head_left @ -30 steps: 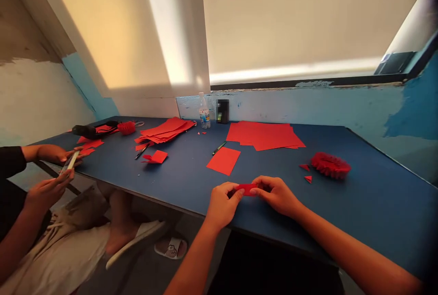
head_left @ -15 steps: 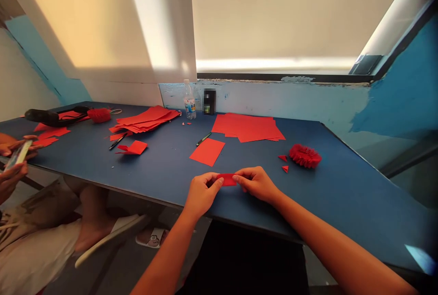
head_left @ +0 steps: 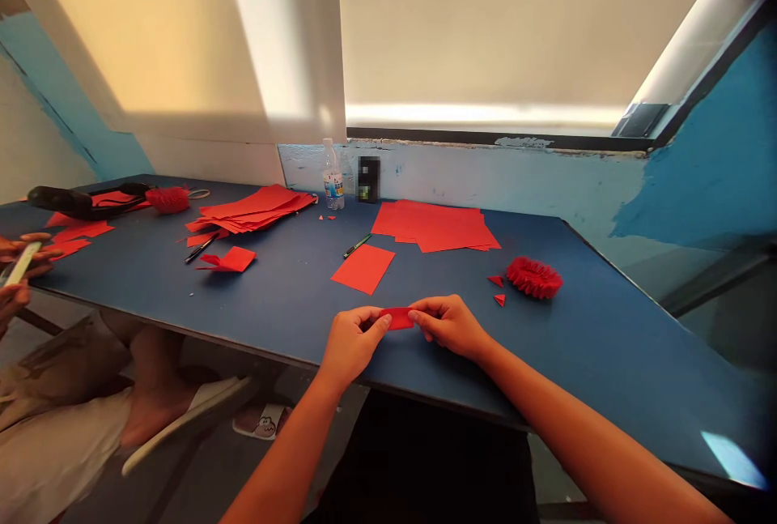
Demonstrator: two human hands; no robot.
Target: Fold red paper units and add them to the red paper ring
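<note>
Between my two hands, just above the table's near edge, is a small folded strip of red paper [head_left: 399, 318]. My left hand [head_left: 357, 342] pinches its left end between thumb and fingers. The right end is pinched by my right hand [head_left: 450, 325]. A single red paper sheet [head_left: 363, 270] lies flat beyond my hands, with a green pen [head_left: 357, 245] beside its upper left edge. To the right sits a ring of pleated red paper [head_left: 534, 278], and two small folded red triangles [head_left: 498, 300] lie beside it.
Stacks of red paper [head_left: 434, 224] lie at the back, near a plastic bottle [head_left: 333, 180]. A folded red piece [head_left: 227, 260] and a black pen [head_left: 200, 249] are at left. Another person's hands [head_left: 18, 273] hold a phone at the far left, by a black object [head_left: 66, 202].
The view has shifted slightly, so everything sits a little further left. Both hands keep their pinch on the strip, with hardly any visible movement.
</note>
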